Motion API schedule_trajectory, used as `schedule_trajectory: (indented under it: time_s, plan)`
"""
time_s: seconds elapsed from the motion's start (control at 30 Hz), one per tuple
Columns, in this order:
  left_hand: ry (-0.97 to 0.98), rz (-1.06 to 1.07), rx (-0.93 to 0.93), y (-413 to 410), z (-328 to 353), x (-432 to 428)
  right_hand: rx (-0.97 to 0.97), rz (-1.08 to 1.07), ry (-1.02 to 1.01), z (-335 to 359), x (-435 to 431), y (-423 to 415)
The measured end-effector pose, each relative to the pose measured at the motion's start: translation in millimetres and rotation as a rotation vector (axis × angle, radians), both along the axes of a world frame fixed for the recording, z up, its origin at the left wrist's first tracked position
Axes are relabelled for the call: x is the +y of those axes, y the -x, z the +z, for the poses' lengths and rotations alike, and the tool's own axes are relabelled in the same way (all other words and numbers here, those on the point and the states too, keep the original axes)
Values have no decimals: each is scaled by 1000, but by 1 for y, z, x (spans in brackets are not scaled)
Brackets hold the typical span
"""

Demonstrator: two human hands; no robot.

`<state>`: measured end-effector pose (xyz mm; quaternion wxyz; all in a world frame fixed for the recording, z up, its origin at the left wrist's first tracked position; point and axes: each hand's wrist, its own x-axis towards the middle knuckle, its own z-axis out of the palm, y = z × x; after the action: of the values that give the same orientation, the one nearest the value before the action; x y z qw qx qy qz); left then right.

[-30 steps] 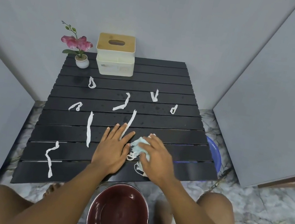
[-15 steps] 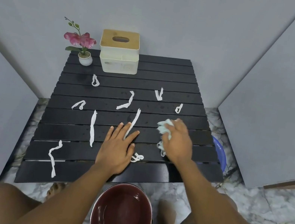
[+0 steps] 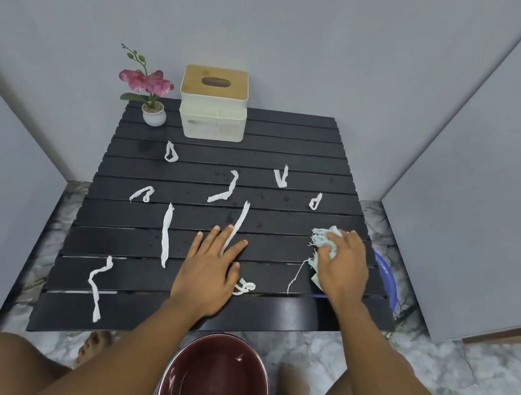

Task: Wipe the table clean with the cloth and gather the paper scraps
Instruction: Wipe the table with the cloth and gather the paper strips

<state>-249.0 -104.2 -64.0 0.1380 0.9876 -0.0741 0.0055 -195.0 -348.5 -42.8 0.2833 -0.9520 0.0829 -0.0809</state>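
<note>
Right hand [image 3: 342, 268] clenches the frayed pale-green cloth [image 3: 324, 241] at the black slatted table [image 3: 313, 144]'s right edge; left hand [image 3: 208, 266] lies flat, released, its fingers over the near end of a long white paper strip [image 3: 237, 224] running away from it, other scraps leftward.

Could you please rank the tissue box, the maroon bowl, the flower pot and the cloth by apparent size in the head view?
1. maroon bowl, though nearest the camera
2. tissue box
3. cloth, partly under the right hand
4. flower pot

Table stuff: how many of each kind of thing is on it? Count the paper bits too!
Paper scraps: 10, e.g.
Cloth: 1, under the right hand
Tissue box: 1
Flower pot: 1
Total: 13
</note>
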Motion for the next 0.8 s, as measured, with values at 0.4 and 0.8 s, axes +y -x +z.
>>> schedule_trajectory:
  time_s: [0.4, 0.8]
  plan:
    - [130, 3, -20, -29, 20, 10, -62, 381, -58, -1, 36, 32]
    - [-87, -7, 41, -100, 4, 8, 74, 517, 293, -7, -37, -10]
